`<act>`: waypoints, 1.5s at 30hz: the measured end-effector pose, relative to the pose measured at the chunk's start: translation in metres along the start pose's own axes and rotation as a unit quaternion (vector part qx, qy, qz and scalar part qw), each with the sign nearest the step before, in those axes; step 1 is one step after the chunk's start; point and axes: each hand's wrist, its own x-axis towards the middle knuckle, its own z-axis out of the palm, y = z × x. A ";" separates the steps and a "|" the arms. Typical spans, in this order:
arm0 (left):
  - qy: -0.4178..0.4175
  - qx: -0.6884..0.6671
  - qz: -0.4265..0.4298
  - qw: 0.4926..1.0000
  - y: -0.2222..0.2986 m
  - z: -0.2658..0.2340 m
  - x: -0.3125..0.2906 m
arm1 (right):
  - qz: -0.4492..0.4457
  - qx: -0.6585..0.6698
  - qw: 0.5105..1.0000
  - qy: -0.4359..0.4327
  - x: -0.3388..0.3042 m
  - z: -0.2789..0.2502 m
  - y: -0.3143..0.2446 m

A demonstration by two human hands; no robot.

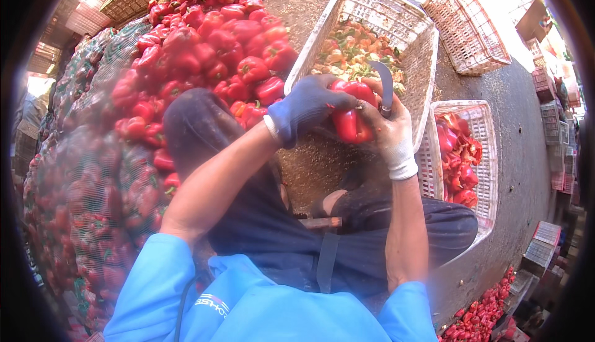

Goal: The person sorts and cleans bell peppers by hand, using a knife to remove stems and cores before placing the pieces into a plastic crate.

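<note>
Grubby floor [520, 131], big pepper heap [204, 51] off left. Left hand [310, 108] has its grip closed on a red pepper [352, 126] by the scraps crate [418, 57]; right hand [395, 130] touches it too, grip wrapped round a knife [386, 80].

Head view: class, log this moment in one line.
left hand: on red pepper; right hand: curved knife, touching pepper; ahead: white crate, pepper scraps
</note>
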 end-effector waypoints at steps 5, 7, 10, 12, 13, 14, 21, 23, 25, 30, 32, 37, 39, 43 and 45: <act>-0.036 -0.026 0.002 0.999 0.003 0.005 -0.005 | 0.037 0.171 0.985 0.001 -0.004 -0.011 -0.006; -0.050 -0.067 0.009 0.997 -0.005 0.005 -0.001 | 0.038 0.207 0.978 -0.001 -0.004 -0.013 -0.005; -0.064 -0.126 0.010 0.990 -0.013 0.007 0.004 | 0.062 0.272 0.960 0.002 -0.008 -0.009 -0.012; -0.068 -0.129 0.020 0.989 -0.012 0.007 0.001 | 0.059 0.304 0.951 0.005 -0.008 -0.005 -0.013; -0.077 -0.147 0.019 0.986 -0.013 0.007 0.002 | 0.054 0.316 0.947 0.004 -0.009 -0.003 -0.013; -0.086 -0.164 0.018 0.983 -0.017 0.006 0.004 | 0.041 0.320 0.947 0.000 -0.009 -0.001 -0.009; -0.124 -0.279 0.014 0.952 -0.015 0.011 0.004 | -0.235 -0.194 0.951 0.050 0.008 0.005 -0.002; -0.108 -0.222 0.054 0.968 -0.015 0.012 0.001 | -0.300 -0.330 0.892 0.081 0.007 0.006 0.002; -0.095 -0.165 0.099 0.977 -0.011 0.015 0.001 | -0.279 -0.394 0.870 0.101 -0.001 0.008 0.022; -0.066 -0.179 0.086 0.978 -0.005 0.016 -0.005 | -0.299 -0.434 0.844 0.097 0.000 0.006 0.017; -0.057 -0.111 0.118 0.985 -0.019 0.008 0.006 | -0.210 -0.254 0.936 0.123 0.002 -0.001 0.028; 0.063 0.078 0.220 0.970 -0.022 0.017 0.010 | 0.148 0.208 0.931 0.261 0.002 -0.021 0.043; 0.114 0.189 0.222 0.950 -0.020 0.014 0.007 | 0.131 0.141 0.949 0.251 0.002 -0.020 0.020; 0.177 0.327 0.266 0.889 -0.026 0.019 0.007 | 0.126 0.150 0.974 0.116 0.009 -0.007 -0.008; 0.174 0.359 0.268 0.877 -0.031 0.023 0.005 | 0.169 0.194 0.961 0.106 0.011 0.002 -0.024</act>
